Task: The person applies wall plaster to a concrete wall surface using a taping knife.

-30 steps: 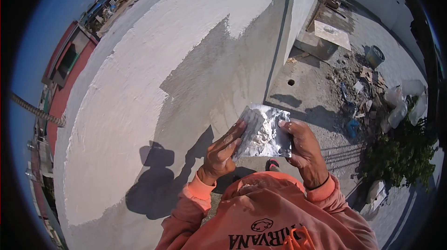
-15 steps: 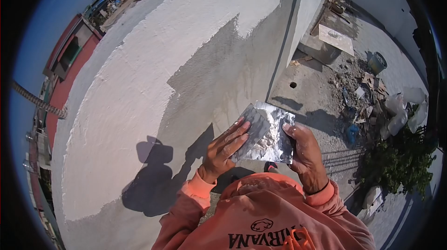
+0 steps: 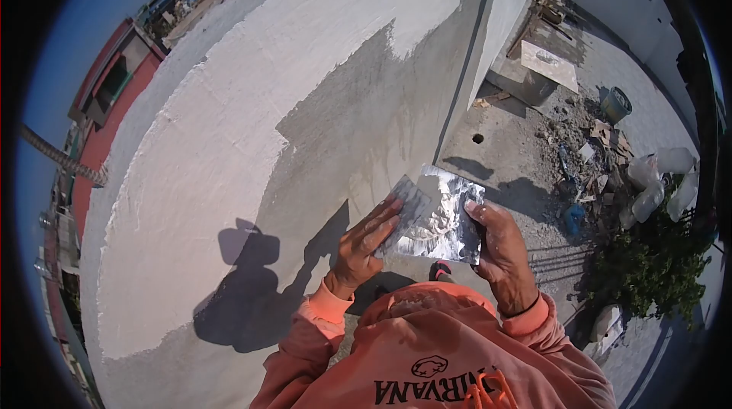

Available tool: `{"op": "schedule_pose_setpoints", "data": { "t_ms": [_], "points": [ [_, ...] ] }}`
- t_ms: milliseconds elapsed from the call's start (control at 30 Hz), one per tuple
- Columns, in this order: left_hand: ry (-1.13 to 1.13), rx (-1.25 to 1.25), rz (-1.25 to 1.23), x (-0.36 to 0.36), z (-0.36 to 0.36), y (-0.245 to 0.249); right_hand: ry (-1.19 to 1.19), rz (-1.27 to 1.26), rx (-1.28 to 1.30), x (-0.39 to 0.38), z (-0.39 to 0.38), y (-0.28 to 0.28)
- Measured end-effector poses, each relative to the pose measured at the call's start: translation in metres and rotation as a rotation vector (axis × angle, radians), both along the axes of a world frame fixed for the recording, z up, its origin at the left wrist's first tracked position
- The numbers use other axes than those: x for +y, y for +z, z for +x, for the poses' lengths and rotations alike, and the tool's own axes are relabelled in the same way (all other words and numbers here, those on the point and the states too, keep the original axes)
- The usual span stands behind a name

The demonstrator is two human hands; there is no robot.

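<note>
My left hand (image 3: 360, 249) is closed on a grey flat scraper blade (image 3: 406, 207), fingers laid along its face. My right hand (image 3: 503, 249) grips the right edge of a shiny metal plate (image 3: 467, 235), thumb on top. White putty (image 3: 442, 220) is smeared in a ridge across that plate. The scraper's edge overlaps the plate's left side, at or close to its surface. Both tools are in front of my chest, beside a wall (image 3: 221, 127) with a rough white coat over its upper part and bare grey below.
A board (image 3: 549, 64) rests on a block at the back right. Near it are a bucket (image 3: 616, 104), rubble (image 3: 591, 157), plastic bags (image 3: 648, 188) and a leafy plant (image 3: 648, 268). The floor has a small hole (image 3: 478, 138).
The scraper has shifted slightly left across the plate, uncovering more of its surface. The putty now sits in a narrower ridge. My right hand has hardly moved.
</note>
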State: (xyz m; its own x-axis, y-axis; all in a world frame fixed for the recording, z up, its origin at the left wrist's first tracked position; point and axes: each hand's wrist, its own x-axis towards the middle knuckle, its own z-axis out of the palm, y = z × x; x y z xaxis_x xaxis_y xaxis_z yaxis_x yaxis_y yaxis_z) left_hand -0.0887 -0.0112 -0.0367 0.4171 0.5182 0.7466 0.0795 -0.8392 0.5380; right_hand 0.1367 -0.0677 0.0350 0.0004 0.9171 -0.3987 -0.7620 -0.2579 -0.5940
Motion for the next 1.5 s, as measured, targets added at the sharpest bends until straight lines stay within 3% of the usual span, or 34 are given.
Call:
{"op": "schedule_pose_setpoints", "data": {
  "t_ms": [233,400,500,567,667,733,833,900,933,1000,1067,1167,1300,1500],
  "points": [
    [0.085,0.015,-0.033,-0.005,-0.002,-0.016,-0.010,0.031,0.000,0.003,0.000,0.002],
    [0.152,0.217,0.044,-0.010,-0.003,-0.026,-0.093,0.090,0.053,0.006,0.007,0.005],
    [0.202,0.108,-0.271,-0.034,0.005,-0.030,-0.043,0.160,0.008,0.008,0.027,0.010],
    [0.290,-0.141,-0.705,-0.039,0.003,-0.037,-0.112,0.168,-0.180,0.012,0.027,0.013],
    [0.102,-0.615,-1.014,-0.029,0.010,-0.020,-0.072,0.239,-0.318,0.012,0.036,0.004],
    [-0.043,-0.796,-1.228,-0.024,0.007,-0.025,-0.133,0.246,-0.422,0.012,0.026,-0.003],
    [-0.221,-0.962,-1.462,-0.018,0.011,-0.017,-0.172,0.360,-0.819,0.009,0.022,-0.024],
    [-0.312,-0.985,-1.535,-0.014,0.013,-0.016,-0.193,0.586,-1.275,0.009,0.014,-0.023],
    [-0.266,-0.972,-1.544,-0.013,0.016,-0.014,-0.229,0.709,-1.505,0.010,0.011,-0.018],
    [-0.175,-0.948,-1.559,-0.009,0.022,-0.002,-0.219,0.879,-1.601,0.014,0.011,-0.029],
    [-0.231,-0.950,-1.535,-0.008,0.026,0.020,-0.220,1.074,-1.687,0.018,0.008,-0.023],
    [-0.302,-0.943,-1.494,-0.006,0.024,0.039,-0.112,1.359,-1.545,0.029,0.014,-0.015],
    [-0.231,-0.888,-1.412,-0.003,0.021,0.034,0.203,1.268,-1.523,0.031,0.033,-0.020],
    [-0.196,-0.986,-1.463,-0.004,0.033,0.054,0.222,1.365,-1.595,0.032,0.029,-0.013]
  ]
}}
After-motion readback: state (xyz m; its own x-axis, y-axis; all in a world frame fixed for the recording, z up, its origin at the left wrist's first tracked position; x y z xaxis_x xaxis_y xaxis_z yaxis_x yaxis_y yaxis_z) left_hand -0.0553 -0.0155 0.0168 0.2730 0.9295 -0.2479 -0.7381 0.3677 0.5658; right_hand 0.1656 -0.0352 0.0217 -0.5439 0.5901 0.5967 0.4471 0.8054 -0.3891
